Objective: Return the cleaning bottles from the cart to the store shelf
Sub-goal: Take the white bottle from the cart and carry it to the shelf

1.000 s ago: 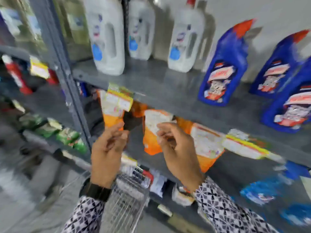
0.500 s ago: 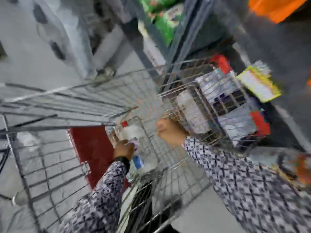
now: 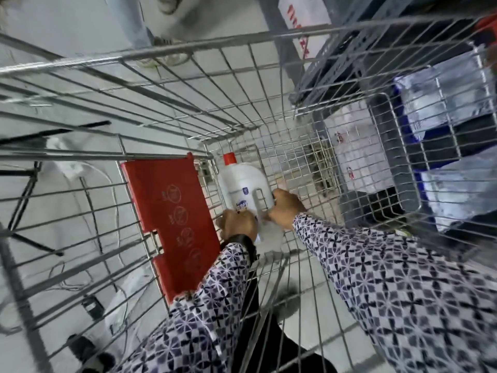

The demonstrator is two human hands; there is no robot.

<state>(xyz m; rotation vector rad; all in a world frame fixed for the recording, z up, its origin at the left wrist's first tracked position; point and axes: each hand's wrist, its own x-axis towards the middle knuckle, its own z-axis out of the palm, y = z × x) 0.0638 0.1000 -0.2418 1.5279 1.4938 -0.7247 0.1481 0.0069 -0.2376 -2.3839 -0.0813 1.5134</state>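
Left hand point(image 3: 238, 224): curled on the lower body of the white plastic bottle with red cap point(image 3: 243, 188).
Right hand point(image 3: 286, 208): fingers closed round its handle, seemingly.
Bottle: one, lying in the wire shopping cart point(image 3: 188, 53).
Hands: two.

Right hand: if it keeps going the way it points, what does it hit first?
The right hand is already against the white bottle, at its handle side. Pushing further along the forearm's line would press into the bottle, then probably the cart's wire floor; depth is unclear.
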